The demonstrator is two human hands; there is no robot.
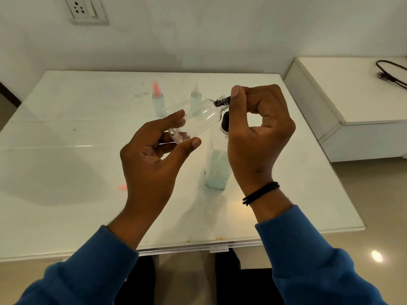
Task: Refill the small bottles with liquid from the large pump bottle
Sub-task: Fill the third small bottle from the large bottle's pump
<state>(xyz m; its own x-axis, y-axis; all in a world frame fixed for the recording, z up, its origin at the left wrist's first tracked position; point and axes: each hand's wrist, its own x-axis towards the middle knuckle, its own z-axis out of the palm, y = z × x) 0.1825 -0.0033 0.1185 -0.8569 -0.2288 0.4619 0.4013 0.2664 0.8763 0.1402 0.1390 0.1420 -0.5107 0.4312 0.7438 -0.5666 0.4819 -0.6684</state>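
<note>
Left hand point(152, 155) grip: thumb and fingertips clamped on the base end of a clear small bottle point(198, 119), held tilted in the air, neck up and to the right. Right hand point(257, 128) grip: thumb and forefinger pinched together on a dark part point(222, 101) at the bottle's threaded neck; can't tell if it's a cap or a pump stem. Both hands are clear of the surface point(66, 194), above its middle. Near edge of the surface runs just below the blue sleeves point(308, 249), with a small clip point(219, 248) on that edge. Open room lies left of the hands, apart from a small orange piece point(121, 187) lying near the left wrist. Directly under the right hand stands the large bottle point(217, 170), upright, part-full of pale blue-green liquid, its black top point(225, 123) mostly hidden by the hand. Farther back, two small spray bottles stand upright, near each other: orange-topped bottle point(159, 102) on the left, clear-topped bottle point(195, 99) on the right. Bare strip behind them to the far edge at the wall. Right edge is well apart from a white cabinet point(341, 95) carrying a black cable point(389, 73).
</note>
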